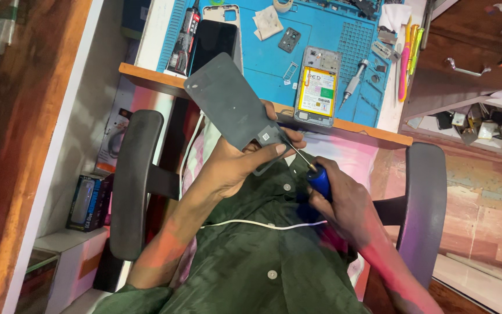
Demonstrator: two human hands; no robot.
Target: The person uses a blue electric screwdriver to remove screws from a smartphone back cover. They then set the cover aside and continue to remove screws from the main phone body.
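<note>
Apparently touching: left hand (233, 160) gripping grey panel (230, 104), right hand's (344, 203) screwdriver (315, 171) tip.

The scene is brightly and evenly lit, with light seeming to fall from above the desk (373, 132); the blue mat (321, 29) is vivid and free of glare; a pink-red cast tints the forearms and the cloth below the desk edge; shadows are soft, deepest under the desk and beside the chair arm (135, 186); focus is sharp in the middle; the wooden edges stretch and soften towards the corners.
</note>
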